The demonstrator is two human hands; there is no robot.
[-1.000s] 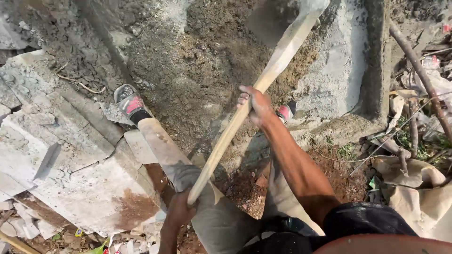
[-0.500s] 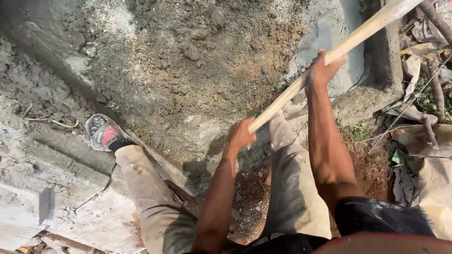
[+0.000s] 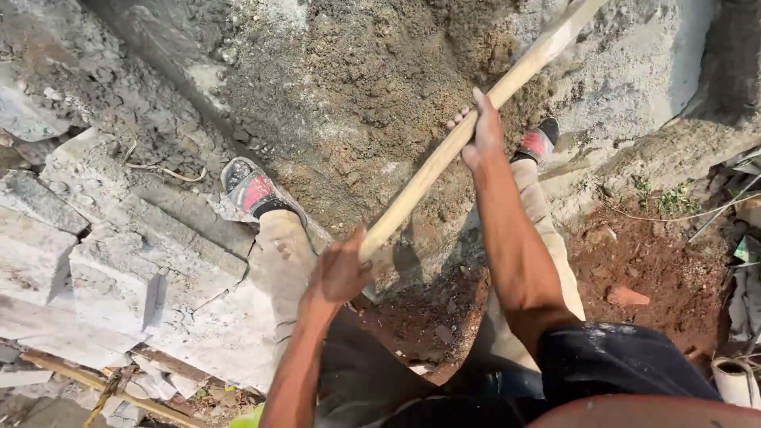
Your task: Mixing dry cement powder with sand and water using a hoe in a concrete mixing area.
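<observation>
Gripping long wooden handle [image 3: 444,162] with both: left hand [image 3: 339,273] closed round butt end, right hand [image 3: 480,131] wrapped mid-shaft toward 1 o'clock, spaced for leverage over grey soil pile [image 3: 349,87].

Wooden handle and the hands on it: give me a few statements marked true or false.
1. Both hands grip the wooden handle. True.
2. The left hand holds the handle's near end. True.
3. The right hand hangs free at the person's side. False: it is wrapped around the handle, farther up.
4. The handle lies flat on the ground. False: it slants up toward the upper right, out of frame.
5. The left foot is bare. False: it wears a red and black sandal.
</observation>
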